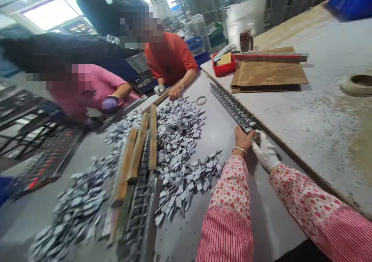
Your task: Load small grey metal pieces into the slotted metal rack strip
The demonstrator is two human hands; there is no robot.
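Nearest you, your left hand [243, 138], bare with a bangle at the wrist, and your gloved right hand [265, 151] meet at the near end of the long metal strip [232, 106]; the fingers curl onto that end, though how firmly they clench I cannot tell. The strip lies flat on the grey table [226, 138] against the raised table edge [290, 149], its long axis running from your hands toward eleven o'clock, with the heap of small metal pieces [180, 138] at nine o'clock.

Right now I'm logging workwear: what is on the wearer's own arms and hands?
Both arms wear long sleeves, white with small red flowers, ending in red-and-white striped bands. The left hand is bare with a thin bangle at the wrist. The right hand wears a white glove.
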